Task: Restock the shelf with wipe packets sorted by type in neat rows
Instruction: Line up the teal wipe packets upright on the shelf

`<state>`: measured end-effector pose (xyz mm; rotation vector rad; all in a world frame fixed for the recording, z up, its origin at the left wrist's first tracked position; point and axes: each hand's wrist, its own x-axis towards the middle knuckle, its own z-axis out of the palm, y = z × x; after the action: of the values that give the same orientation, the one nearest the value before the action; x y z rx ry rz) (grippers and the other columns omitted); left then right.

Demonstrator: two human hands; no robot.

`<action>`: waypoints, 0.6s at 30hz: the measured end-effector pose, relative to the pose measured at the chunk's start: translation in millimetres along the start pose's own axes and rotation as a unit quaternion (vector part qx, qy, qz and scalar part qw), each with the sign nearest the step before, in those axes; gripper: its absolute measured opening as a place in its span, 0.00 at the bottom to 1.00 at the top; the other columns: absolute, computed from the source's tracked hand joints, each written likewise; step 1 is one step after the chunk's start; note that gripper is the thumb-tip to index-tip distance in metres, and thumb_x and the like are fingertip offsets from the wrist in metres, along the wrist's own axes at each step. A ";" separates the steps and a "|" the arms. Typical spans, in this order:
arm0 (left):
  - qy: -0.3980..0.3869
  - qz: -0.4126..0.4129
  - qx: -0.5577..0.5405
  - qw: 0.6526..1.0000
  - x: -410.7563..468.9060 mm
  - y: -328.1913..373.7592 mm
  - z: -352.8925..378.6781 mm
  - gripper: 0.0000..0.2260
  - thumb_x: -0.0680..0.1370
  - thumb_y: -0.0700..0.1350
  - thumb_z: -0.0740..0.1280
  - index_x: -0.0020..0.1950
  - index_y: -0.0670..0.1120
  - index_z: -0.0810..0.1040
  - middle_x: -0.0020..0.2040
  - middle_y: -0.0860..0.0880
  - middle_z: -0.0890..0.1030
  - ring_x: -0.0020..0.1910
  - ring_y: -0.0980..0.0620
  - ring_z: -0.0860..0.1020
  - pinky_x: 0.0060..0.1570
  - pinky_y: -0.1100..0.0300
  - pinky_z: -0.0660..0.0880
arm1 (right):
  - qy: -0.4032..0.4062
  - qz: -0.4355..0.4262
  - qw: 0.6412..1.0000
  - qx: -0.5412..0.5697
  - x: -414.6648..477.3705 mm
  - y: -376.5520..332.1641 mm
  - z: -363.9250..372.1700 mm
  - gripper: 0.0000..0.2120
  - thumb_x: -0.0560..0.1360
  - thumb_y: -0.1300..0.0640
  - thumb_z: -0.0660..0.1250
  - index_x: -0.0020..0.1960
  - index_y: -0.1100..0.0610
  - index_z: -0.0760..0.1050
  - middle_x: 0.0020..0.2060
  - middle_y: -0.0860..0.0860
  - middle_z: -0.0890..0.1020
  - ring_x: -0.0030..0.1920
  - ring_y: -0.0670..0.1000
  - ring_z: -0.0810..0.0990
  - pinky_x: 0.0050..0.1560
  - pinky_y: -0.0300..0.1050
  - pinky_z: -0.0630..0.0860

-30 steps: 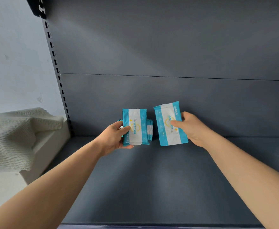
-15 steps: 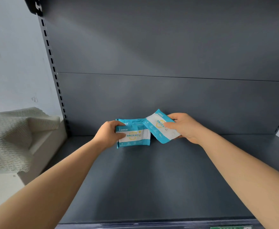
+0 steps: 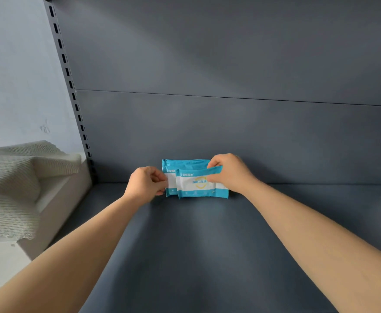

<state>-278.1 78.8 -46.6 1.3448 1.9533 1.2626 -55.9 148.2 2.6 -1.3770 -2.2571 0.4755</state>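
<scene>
Far centre of the shelf, against the back panel: front wipe packet standing on its long edge, pinched at the top right corner by the right hand, left hand pinching the left end of the packets behind. Looks light, soft and squashy under slick film, liable to flop; best taken by the short ends or crimped seams.
</scene>
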 end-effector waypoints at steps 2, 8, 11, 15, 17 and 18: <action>0.008 0.012 -0.001 1.000 0.9 -0.4 0.0 0.04 0.71 0.35 0.73 0.42 0.42 0.80 0.41 0.41 0.83 0.33 0.50 0.81 0.36 0.60 0.81 | 0.014 0.005 1.000 0.011 3.1 -2.9 11.6 0.10 0.65 0.55 0.76 0.41 0.48 0.76 0.45 0.45 0.82 0.44 0.50 0.79 0.42 0.46 0.78; 0.009 0.033 0.017 0.999 1.4 1.8 -0.8 0.04 0.74 0.42 0.68 0.47 0.49 0.76 0.46 0.50 0.82 0.43 0.52 0.81 0.44 0.55 0.80 | 0.071 0.020 0.997 -0.015 4.3 -4.5 26.3 0.23 0.66 0.44 0.75 0.54 0.51 0.71 0.53 0.46 0.76 0.50 0.49 0.76 0.45 0.44 0.72; -0.014 0.043 0.080 0.996 -5.9 2.5 -2.1 0.18 0.68 0.52 0.77 0.51 0.49 0.73 0.47 0.55 0.80 0.43 0.57 0.79 0.39 0.62 0.76 | 0.067 0.040 0.997 -0.024 0.2 -3.7 27.2 0.30 0.65 0.41 0.75 0.58 0.52 0.65 0.55 0.48 0.73 0.51 0.51 0.76 0.44 0.45 0.70; -0.020 0.042 0.115 0.992 -9.8 1.0 0.2 0.20 0.68 0.53 0.77 0.51 0.49 0.71 0.49 0.55 0.79 0.43 0.56 0.79 0.41 0.60 0.79 | 0.043 0.054 0.997 -0.016 -5.6 -3.0 34.0 0.31 0.67 0.43 0.75 0.60 0.53 0.64 0.59 0.48 0.76 0.54 0.52 0.76 0.45 0.46 0.73; -0.019 0.049 0.121 0.991 -10.8 0.9 1.2 0.20 0.69 0.52 0.77 0.52 0.49 0.71 0.51 0.54 0.79 0.44 0.57 0.79 0.40 0.62 0.78 | 0.046 0.058 0.997 -0.019 -8.2 -4.6 34.0 0.31 0.67 0.43 0.75 0.60 0.53 0.63 0.59 0.48 0.76 0.54 0.52 0.76 0.46 0.47 0.75; -0.020 0.051 0.122 0.991 -12.0 1.5 1.4 0.20 0.69 0.52 0.76 0.53 0.49 0.71 0.52 0.54 0.78 0.44 0.57 0.79 0.40 0.63 0.77 | 0.048 0.059 0.997 -0.024 -9.4 -5.6 33.3 0.31 0.67 0.43 0.75 0.60 0.53 0.63 0.58 0.48 0.76 0.54 0.52 0.77 0.46 0.47 0.75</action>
<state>-271.2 68.8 -47.4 1.5935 2.0859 1.0583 -74.3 135.5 -24.4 -1.5302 -2.1308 0.3880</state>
